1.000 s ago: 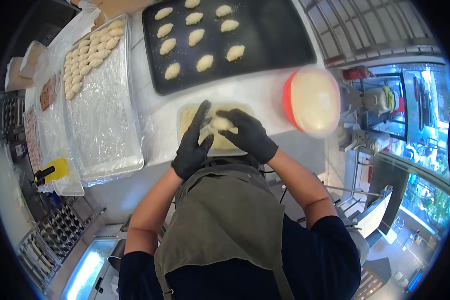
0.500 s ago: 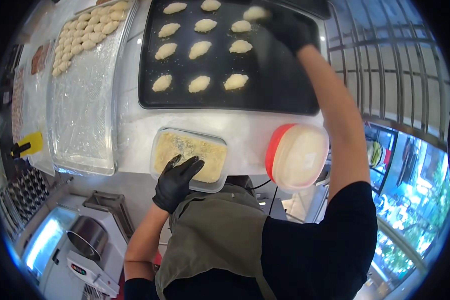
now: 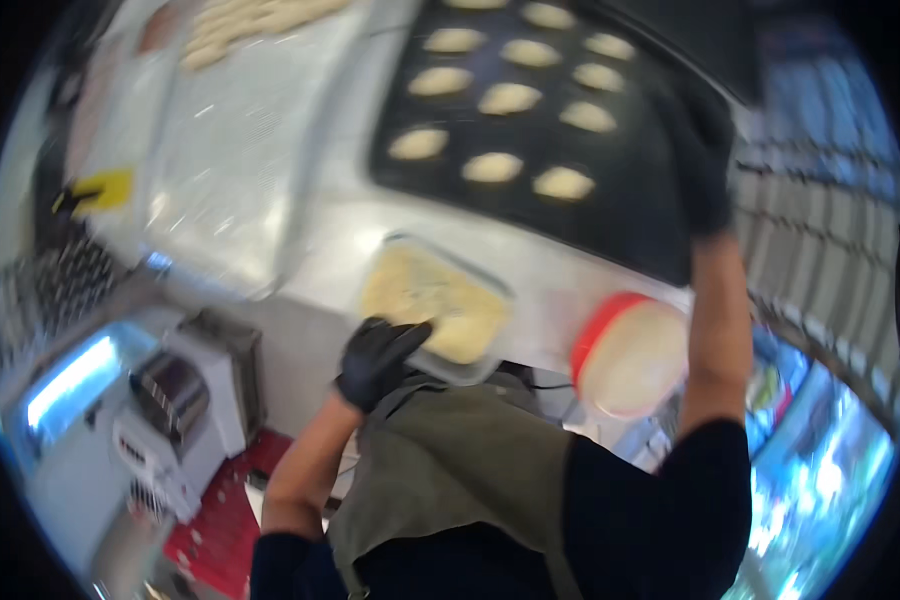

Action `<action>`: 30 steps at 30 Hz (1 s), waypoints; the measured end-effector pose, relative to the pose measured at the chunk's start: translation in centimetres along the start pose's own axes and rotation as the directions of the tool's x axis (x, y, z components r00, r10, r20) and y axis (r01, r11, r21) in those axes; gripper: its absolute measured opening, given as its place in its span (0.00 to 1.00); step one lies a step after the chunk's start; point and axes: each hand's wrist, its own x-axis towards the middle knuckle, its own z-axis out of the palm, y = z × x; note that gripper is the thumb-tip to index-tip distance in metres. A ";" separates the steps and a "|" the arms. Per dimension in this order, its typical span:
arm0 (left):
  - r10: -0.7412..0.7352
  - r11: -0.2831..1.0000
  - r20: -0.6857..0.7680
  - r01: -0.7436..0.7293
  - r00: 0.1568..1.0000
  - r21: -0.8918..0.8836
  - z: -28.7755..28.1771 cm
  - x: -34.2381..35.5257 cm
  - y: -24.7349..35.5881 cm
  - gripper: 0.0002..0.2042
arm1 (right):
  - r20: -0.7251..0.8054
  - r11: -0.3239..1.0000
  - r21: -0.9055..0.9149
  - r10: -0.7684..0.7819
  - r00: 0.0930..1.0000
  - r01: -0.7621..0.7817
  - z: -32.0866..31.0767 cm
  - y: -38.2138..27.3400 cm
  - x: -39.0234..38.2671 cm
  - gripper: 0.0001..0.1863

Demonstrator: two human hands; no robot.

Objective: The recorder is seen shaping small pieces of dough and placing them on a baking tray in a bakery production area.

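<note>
In a black glove, my left hand [image 3: 382, 358] has its fingers stretched over the near left rim of a clear plastic container [image 3: 500, 305], which is spread with pale yellow crumbs [image 3: 425, 295]. My right hand [image 3: 698, 150], also gloved in black, is over the right side of a dark baking tray [image 3: 530, 222]. Its fingers blur into the dark behind them, and no dough shows in it. Several oval, crumb-coated dough pieces [image 3: 509, 98] lie on the tray in rows, the nearest to that hand being the right column [image 3: 588, 116].
A red-rimmed tub [image 3: 630, 355] with a pale top stands right of the container. At left, a plastic-covered tray [image 3: 220, 150] bears shaped dough [image 3: 260, 22] at its far end, with a yellow scraper [image 3: 108, 190] beside it. A mixer [image 3: 168, 395] stands lower left.
The view has turned, smearing the scene and shifting it rightward. My right hand has come away from the far dough piece, which now lies on the tray. My left hand stays at the container.
</note>
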 end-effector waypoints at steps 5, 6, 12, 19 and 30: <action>0.168 0.986 -0.100 -0.167 0.981 0.025 -0.3 4.0 -3.1 0.06 | 0.234 0.812 0.536 -0.407 0.883 0.232 8.1 -7.6 -17.1 0.05; 0.192 0.980 -0.169 -0.181 0.967 0.081 -1.9 4.6 -4.7 0.07 | 0.430 0.967 0.237 -0.188 0.883 0.090 11.2 -8.6 -19.6 0.08; -0.037 0.988 -0.585 0.116 0.810 0.097 -19.3 9.8 -25.9 0.29 | 0.218 0.987 -0.068 0.154 0.964 -0.142 18.5 -15.0 -20.6 0.26; -0.283 0.912 -0.354 0.364 0.891 0.189 -29.5 22.1 -44.4 0.29 | 0.091 0.996 -0.032 -0.082 0.992 0.085 34.8 -20.6 -1.5 0.29; -0.251 0.894 -0.337 0.351 0.908 0.280 -29.9 22.3 -46.1 0.20 | 0.258 0.717 -0.566 -0.314 0.914 0.406 58.6 -17.5 23.5 0.19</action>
